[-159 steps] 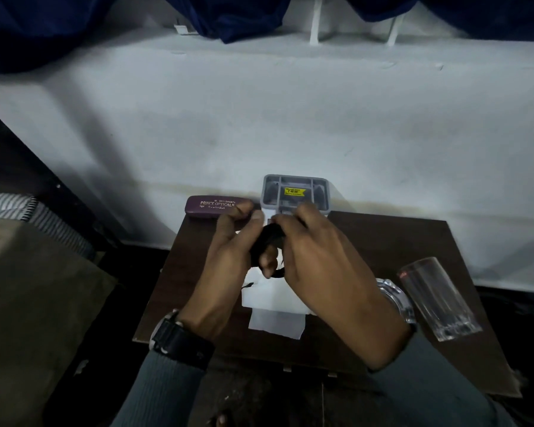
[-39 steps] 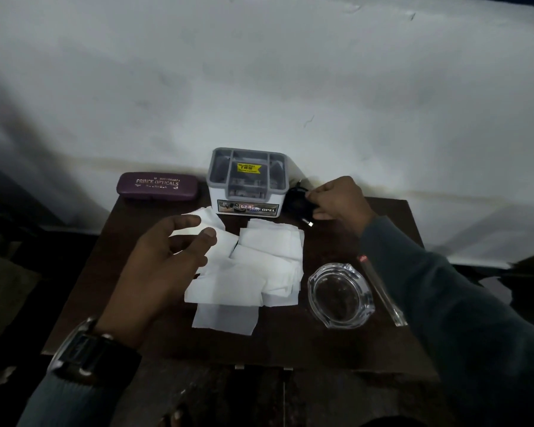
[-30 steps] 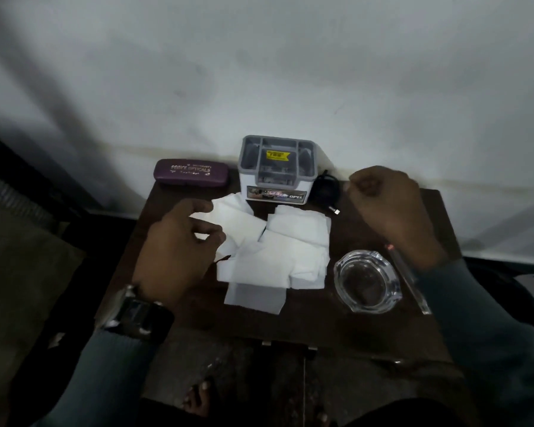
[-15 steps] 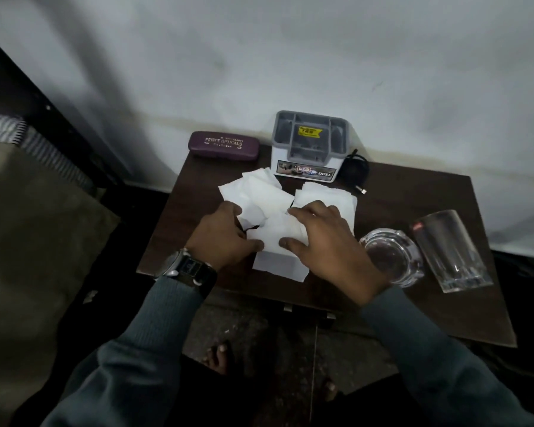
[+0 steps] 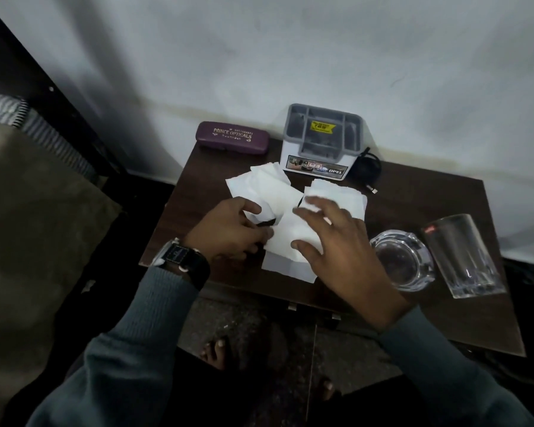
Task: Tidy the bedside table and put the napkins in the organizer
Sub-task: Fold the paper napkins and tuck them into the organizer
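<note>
Napkins [image 5: 270, 192], white and loosely overlapping, lie spread on the middle of the dark wooden desk [image 5: 426, 204], just in front of the organizer [image 5: 321, 140]. The left hand [image 5: 232, 231], a watch [image 5: 182, 257] on its wrist, pinches the edge of one napkin between thumb and fingers, so its grip is narrow and holds paper. The right hand [image 5: 342, 245] rests flat on the nearer napkins with fingers spread wide, holding nothing. The organizer, grey with open compartments, stands at the back edge against the wall. A purple glasses case [image 5: 232, 138] lies to its left, a coiled black cable [image 5: 366, 171] touches its right side. A glass ashtray [image 5: 401, 260] and an upright tumbler [image 5: 463, 257] stand to the right.
</note>
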{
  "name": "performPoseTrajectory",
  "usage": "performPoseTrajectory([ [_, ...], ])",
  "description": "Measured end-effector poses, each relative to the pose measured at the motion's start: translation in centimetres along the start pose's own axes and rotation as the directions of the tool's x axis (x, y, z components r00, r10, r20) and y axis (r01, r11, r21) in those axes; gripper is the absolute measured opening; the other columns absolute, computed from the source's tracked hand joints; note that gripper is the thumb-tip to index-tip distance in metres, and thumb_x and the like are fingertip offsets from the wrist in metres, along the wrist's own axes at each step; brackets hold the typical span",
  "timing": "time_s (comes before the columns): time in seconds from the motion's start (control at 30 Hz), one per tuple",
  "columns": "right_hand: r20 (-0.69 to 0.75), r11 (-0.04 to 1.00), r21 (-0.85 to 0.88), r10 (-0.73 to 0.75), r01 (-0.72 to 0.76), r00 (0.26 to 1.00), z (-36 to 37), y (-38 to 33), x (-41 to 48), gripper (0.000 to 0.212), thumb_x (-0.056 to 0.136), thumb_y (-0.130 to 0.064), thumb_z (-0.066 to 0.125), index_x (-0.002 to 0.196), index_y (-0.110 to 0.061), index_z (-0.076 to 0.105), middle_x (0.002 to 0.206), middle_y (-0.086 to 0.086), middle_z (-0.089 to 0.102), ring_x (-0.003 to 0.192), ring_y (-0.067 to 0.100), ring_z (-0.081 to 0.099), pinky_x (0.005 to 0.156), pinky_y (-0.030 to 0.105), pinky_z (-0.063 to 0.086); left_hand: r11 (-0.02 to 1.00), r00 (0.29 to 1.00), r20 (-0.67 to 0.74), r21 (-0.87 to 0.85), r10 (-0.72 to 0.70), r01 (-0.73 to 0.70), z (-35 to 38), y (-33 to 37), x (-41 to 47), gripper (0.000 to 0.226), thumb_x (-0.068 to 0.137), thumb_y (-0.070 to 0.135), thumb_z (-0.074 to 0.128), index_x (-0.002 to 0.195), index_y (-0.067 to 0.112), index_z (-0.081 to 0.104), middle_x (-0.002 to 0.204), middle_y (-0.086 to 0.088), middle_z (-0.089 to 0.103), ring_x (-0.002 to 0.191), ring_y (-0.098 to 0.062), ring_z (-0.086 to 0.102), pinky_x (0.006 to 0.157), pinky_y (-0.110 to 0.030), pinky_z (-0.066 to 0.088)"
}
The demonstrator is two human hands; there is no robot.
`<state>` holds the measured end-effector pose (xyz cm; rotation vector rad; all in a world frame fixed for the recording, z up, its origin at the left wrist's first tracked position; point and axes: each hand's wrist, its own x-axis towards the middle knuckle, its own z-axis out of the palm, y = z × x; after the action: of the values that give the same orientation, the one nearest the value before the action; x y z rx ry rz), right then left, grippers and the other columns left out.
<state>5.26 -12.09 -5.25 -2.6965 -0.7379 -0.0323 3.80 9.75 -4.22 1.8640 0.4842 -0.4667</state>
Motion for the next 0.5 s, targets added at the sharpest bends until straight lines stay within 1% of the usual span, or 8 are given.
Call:
performPoseTrajectory([
  [0.07, 0.018, 0.997, -0.001, 0.077, -0.077, 0.997, 0.1, 0.0, 0.1, 0.063, 0.087, -0.046, 0.076, 0.144, -0.026, 0.055, 0.157, 0.004, 0.039, 0.133, 0.031, 0.046, 0.103, 0.051, 0.042, 0.993, 0.997, -0.006, 0.099, 0.072, -0.071, 0.3, -0.3, 0.1, 0.049, 0.076, 0.02, 0.092, 0.115, 0.024, 0.061, 0.091, -0.001, 0.08, 0.078, -0.015, 0.075, 0.06, -0.022, 0.054],
  [0.13, 0.047, 0.994, 0.021, 0.106, -0.107, 0.993, 0.1, 0.2, 0.2, 0.06, 0.086, -0.052, 0.074, 0.14, -0.029, 0.059, 0.157, 0.005, 0.036, 0.136, 0.033, 0.042, 0.104, 0.052, 0.04, 0.94, 0.983, -0.036, 0.299, 0.18, -0.161, 0.5, -0.4, 0.2, 0.04, 0.072, 0.021, 0.094, 0.097, 0.028, 0.064, 0.103, 0.006, 0.078, 0.081, 0.003, 0.067, 0.066, -0.004, 0.045],
  [0.2, 0.08, 0.994, 0.017, 0.107, -0.109, 0.991, 0.1, 0.4, 0.3, 0.056, 0.086, -0.056, 0.074, 0.135, -0.032, 0.063, 0.156, 0.003, 0.036, 0.137, 0.032, 0.038, 0.105, 0.05, 0.037, 0.903, 0.965, -0.062, 0.371, 0.256, -0.216, 0.5, -0.3, 0.1, 0.037, 0.071, 0.019, 0.093, 0.086, 0.031, 0.062, 0.103, 0.009, 0.078, 0.075, 0.013, 0.062, 0.066, 0.0, 0.041],
  [0.23, 0.1, 0.993, 0.021, 0.111, -0.114, 0.989, 0.1, 0.6, 0.3, 0.056, 0.085, -0.058, 0.073, 0.134, -0.034, 0.064, 0.156, 0.002, 0.035, 0.139, 0.031, 0.034, 0.106, 0.049, 0.035, 0.902, 0.957, -0.059, 0.354, 0.284, -0.246, 0.5, -0.3, 0.0, 0.04, 0.07, 0.017, 0.093, 0.091, 0.032, 0.062, 0.097, 0.009, 0.079, 0.071, 0.012, 0.064, 0.068, -0.002, 0.043],
  [0.27, 0.118, 0.993, 0.029, 0.113, -0.117, 0.987, 0.1, 0.8, 0.3, 0.056, 0.084, -0.061, 0.072, 0.134, -0.037, 0.063, 0.157, 0.001, 0.033, 0.14, 0.03, 0.03, 0.107, 0.048, 0.033, 0.903, 0.95, -0.046, 0.328, 0.308, -0.277, 0.4, -0.2, -0.1, 0.046, 0.07, 0.014, 0.093, 0.101, 0.031, 0.063, 0.088, 0.01, 0.08, 0.069, 0.009, 0.067, 0.071, -0.01, 0.049],
  [0.33, 0.16, 0.993, 0.027, 0.109, -0.114, 0.981, 0.1, 1.0, 0.4, 0.057, 0.083, -0.064, 0.071, 0.135, -0.042, 0.061, 0.158, -0.001, 0.03, 0.142, 0.027, 0.024, 0.108, 0.048, 0.03, 0.883, 0.932, 0.027, 0.311, 0.362, -0.352, 0.1, 0.0, -0.5, 0.06, 0.071, 0.005, 0.09, 0.118, 0.029, 0.062, 0.08, 0.009, 0.08, 0.069, 0.001, 0.072, 0.074, -0.019, 0.056],
  [0.43, 0.246, 0.994, 0.002, 0.11, -0.114, 0.963, -0.4, 0.8, 0.6, 0.046, 0.083, -0.061, 0.072, 0.125, -0.044, 0.065, 0.154, -0.005, 0.032, 0.141, 0.023, 0.023, 0.107, 0.044, 0.026, 0.8, 0.897, 0.145, 0.408, 0.418, -0.439, -0.4, -0.1, -0.9, 0.059, 0.074, -0.004, 0.083, 0.116, 0.031, 0.062, 0.081, 0.011, 0.081, 0.072, 0.002, 0.071, 0.077, -0.017, 0.055],
  [0.5, 0.205, 0.997, 0.007, 0.075, -0.079, 0.976, -0.6, 0.4, 0.0, 0.026, 0.086, -0.053, 0.073, 0.109, -0.04, 0.07, 0.145, -0.008, 0.041, 0.136, 0.021, 0.033, 0.103, 0.041, 0.026, 0.754, 0.888, 0.174, 0.475, 0.425, -0.454, -0.7, -0.4, -0.9, 0.057, 0.076, -0.007, 0.077, 0.119, 0.029, 0.064, 0.085, 0.012, 0.082, 0.081, 0.005, 0.07, 0.085, -0.015, 0.052],
])
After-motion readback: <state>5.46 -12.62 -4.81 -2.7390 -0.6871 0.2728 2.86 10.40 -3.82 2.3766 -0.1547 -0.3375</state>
